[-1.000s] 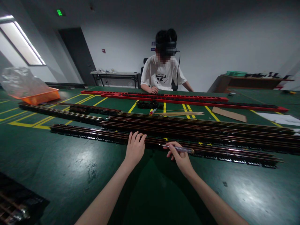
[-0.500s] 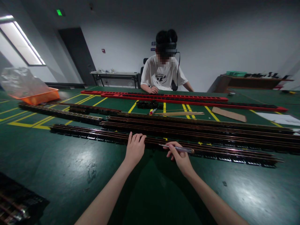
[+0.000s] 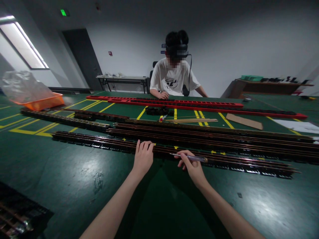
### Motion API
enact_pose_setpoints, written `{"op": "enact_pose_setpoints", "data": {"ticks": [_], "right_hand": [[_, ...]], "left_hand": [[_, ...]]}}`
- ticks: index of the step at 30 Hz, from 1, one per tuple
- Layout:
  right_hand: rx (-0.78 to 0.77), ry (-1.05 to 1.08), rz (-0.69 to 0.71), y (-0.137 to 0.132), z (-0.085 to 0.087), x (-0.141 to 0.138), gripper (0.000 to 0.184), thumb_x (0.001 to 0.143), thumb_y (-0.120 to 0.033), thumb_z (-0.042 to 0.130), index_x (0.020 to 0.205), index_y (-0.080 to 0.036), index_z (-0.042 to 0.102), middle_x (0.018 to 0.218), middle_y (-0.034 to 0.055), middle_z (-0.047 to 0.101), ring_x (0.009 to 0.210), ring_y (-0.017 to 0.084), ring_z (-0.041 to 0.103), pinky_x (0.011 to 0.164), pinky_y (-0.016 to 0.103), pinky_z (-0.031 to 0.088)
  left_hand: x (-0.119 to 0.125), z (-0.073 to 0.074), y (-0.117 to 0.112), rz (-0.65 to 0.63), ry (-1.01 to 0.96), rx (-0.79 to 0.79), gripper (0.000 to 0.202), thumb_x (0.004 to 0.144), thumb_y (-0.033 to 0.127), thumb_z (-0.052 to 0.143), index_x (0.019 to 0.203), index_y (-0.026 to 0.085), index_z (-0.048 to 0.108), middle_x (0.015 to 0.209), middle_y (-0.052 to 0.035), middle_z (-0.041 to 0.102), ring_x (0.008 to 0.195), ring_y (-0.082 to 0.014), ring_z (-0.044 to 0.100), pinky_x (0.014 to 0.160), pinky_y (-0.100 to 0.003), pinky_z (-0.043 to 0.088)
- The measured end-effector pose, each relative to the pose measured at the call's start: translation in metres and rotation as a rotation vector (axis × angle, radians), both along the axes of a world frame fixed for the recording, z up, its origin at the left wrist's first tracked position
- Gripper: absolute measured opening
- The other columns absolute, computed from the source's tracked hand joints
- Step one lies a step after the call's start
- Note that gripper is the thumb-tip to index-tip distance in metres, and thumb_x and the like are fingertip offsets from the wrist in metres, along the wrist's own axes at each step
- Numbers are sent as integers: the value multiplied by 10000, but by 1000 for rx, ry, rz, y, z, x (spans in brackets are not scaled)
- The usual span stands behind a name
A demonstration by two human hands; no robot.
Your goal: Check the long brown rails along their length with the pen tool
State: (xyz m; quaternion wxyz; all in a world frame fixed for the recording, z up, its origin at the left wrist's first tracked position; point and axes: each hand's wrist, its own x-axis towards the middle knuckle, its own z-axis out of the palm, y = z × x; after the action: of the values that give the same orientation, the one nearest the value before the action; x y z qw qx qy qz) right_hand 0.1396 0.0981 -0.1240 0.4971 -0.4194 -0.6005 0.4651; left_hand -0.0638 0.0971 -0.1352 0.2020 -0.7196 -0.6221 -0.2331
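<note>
My left hand point(image 3: 143, 158) lies across a long black rail with copper-coloured rods point(image 3: 99, 140), its fingers bent over the far side. The thumb is hidden, and the hand appears to hold the rail against the table. In my right hand point(image 3: 190, 162) is a small screwdriver with a see-through handle point(image 3: 200, 159), gripped between thumb and fingers. Its thin shaft points left along the same rail, just right of my left hand. Whether the tip touches a part of the rail is too small to tell.
Several similar rails point(image 3: 211, 137) lie just behind. Farther back are thin wooden sticks point(image 3: 196, 120), a cardboard strip point(image 3: 244, 121) and long red trays point(image 3: 206, 106). A co-worker point(image 3: 171, 78) sits opposite. An orange basket point(image 3: 47, 101) stands left; another black part point(image 3: 22, 212) is at near left.
The near rail has shifted very slightly left, and yellow tape behind it shows a little more. Both hands keep nearly the same place and grip.
</note>
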Motion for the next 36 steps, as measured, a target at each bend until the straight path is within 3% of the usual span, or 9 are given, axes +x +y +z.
{"op": "enact_pose_setpoints", "data": {"ticks": [12, 26, 36], "right_hand": [[15, 21, -95, -2, 1, 3, 339, 823, -508, 529, 822, -182, 620, 778, 73, 692, 536, 139, 575, 445, 239, 423], [9, -14, 27, -1, 1, 1, 341, 818, -520, 527, 873, -191, 601, 851, 76, 699, 551, 139, 589, 427, 228, 397], [16, -2, -4, -1, 0, 1, 325, 831, -502, 522, 853, -188, 604, 825, 69, 695, 549, 131, 581, 436, 223, 404]], "left_hand": [[0, -1, 1, -9, -12, -1, 390, 795, 38, 372, 1081, 179, 597, 1044, -84, 634, 1044, -237, 543, 1081, -501, 269], [-1, 0, 0, 23, -14, 1, 428, 769, -7, 364, 1081, 179, 590, 1039, -76, 632, 1042, -244, 540, 1084, -501, 258], [-4, -3, 1, 49, -27, -9, 460, 756, -29, 355, 1106, 162, 585, 1054, -83, 629, 1062, -249, 535, 1081, -506, 272]]}}
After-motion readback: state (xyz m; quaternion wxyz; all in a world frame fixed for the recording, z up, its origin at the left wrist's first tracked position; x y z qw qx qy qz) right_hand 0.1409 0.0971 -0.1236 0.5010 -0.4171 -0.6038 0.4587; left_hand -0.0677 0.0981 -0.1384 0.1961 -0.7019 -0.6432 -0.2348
